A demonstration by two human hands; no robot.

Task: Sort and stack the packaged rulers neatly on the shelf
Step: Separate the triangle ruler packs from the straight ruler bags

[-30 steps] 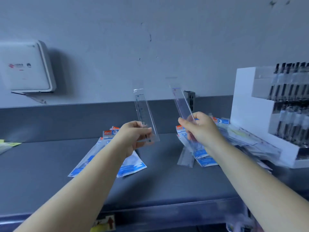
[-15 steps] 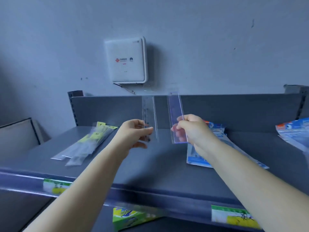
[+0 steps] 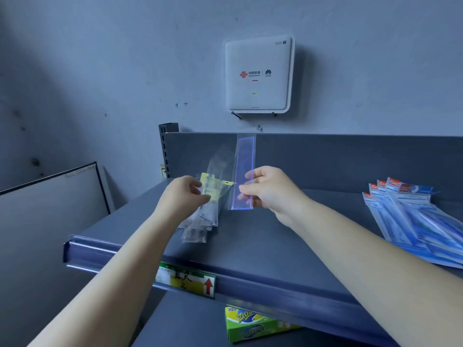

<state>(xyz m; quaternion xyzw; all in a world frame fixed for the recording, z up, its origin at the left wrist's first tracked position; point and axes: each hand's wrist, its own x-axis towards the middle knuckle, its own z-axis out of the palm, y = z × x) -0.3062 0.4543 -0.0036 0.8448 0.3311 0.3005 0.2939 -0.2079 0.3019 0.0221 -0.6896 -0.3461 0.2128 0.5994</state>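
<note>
Two hands up over the grey shelf (image 3: 250,246), each on a sleeved ruler. Right hand (image 3: 270,191) pinches a clear plastic sleeve with a blue-tinted ruler (image 3: 244,169) inside, thumb in front, fingers behind; the ruler stands upright, most of its length above the pinch, its bottom end level with the hand. Left hand (image 3: 183,199) is curled round another clear packaged ruler (image 3: 218,166), blurred, tilted and rising above the fingers; exact grip hard to read.

Just under and beyond the left hand, a pile of clear ruler packs with yellow header tags (image 3: 203,219) lies on the shelf, partly covered by the hand; count not readable. Both held rulers are apart, the blue one just right of the yellow tags.

Well to the right of the right hand, a fan of blue-and-white packaged rulers (image 3: 416,221) lies flat, cut off by the frame edge.

Shelf front rail carries a green-yellow price label (image 3: 188,281) with a red arrow. Below it a green box (image 3: 250,324) is partly hidden by the rail. White wall router (image 3: 258,76) above.
</note>
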